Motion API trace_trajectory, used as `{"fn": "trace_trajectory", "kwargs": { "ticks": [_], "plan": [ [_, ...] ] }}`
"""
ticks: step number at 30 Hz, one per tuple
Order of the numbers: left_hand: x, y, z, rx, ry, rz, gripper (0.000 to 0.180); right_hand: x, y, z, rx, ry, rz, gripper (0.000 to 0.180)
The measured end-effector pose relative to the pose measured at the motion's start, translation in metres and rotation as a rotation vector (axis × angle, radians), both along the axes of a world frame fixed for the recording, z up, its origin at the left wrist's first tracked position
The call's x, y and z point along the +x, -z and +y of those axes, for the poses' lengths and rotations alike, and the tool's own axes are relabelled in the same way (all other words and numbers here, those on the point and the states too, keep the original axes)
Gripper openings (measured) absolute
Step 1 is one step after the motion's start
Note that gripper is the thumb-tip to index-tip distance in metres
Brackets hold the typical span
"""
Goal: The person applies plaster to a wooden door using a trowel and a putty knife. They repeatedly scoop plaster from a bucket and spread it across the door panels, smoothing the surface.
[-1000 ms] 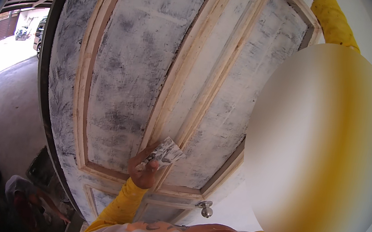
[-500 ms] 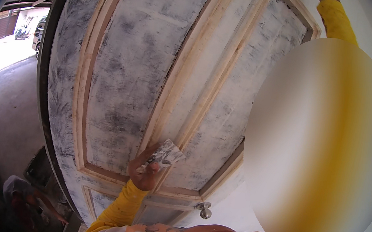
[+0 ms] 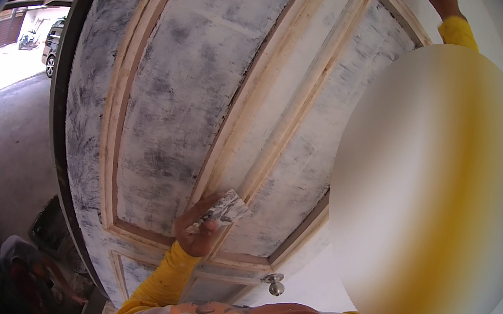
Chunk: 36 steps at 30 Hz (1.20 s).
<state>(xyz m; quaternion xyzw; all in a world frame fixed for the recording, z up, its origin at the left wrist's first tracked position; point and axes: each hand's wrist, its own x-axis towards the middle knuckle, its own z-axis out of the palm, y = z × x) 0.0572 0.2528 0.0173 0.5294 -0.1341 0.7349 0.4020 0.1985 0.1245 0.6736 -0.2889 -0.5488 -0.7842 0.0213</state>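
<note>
My left hand [image 3: 197, 225] is closed round a flat, square putty-smeared plate [image 3: 227, 210], streaked white and grey. It holds the plate in front of the lower middle of a panelled door [image 3: 173, 102]. Pale filler and dark patches cover the door's panels, and its raised mouldings [image 3: 241, 114] are bare tan wood. My right hand [image 3: 442, 3] is raised at the top right, near the door's upper part. Only its wrist side shows above the yellow sleeve; the fingers are cut off by the picture's edge, so what it holds cannot be seen.
A round metal knob [image 3: 275, 284] sticks out low on the door. A dark upright edge [image 3: 62, 100] runs down the left side. Beyond it, a person [image 3: 28, 261] bends low near a dark container [image 3: 51, 223]. A vehicle [image 3: 53, 48] and a motorbike [image 3: 27, 40] stand farther off outside.
My right arm has shifted slightly, and more of its bare wrist shows at the top. The left hand still holds the plate in nearly the same place.
</note>
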Motion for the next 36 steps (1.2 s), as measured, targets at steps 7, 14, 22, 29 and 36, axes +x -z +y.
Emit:
{"fn": "trace_trajectory", "kwargs": {
  "ticks": [7,14,22,29,36],
  "plan": [
    [-0.004,0.001,-0.001,-0.043,0.013,0.054,0.057,-0.003,0.013,0.041,-0.131,0.007,-0.122,0.048],
    [0.01,0.023,0.004,-0.121,-0.115,-0.003,0.056,0.094,0.064,-0.089,0.116,0.021,0.043,0.042],
    [0.009,0.07,0.04,-0.034,-0.782,0.133,0.038,0.198,0.434,-0.315,0.255,0.078,0.932,0.035],
    [0.022,0.072,-0.093,-0.323,0.79,0.333,0.056,0.114,0.925,-0.46,0.733,-0.809,2.468,0.023],
    [0.13,0.198,-0.234,-0.408,1.028,1.175,0.057,-0.081,1.061,-0.564,1.143,-0.663,2.817,0.035]
  ]
}}
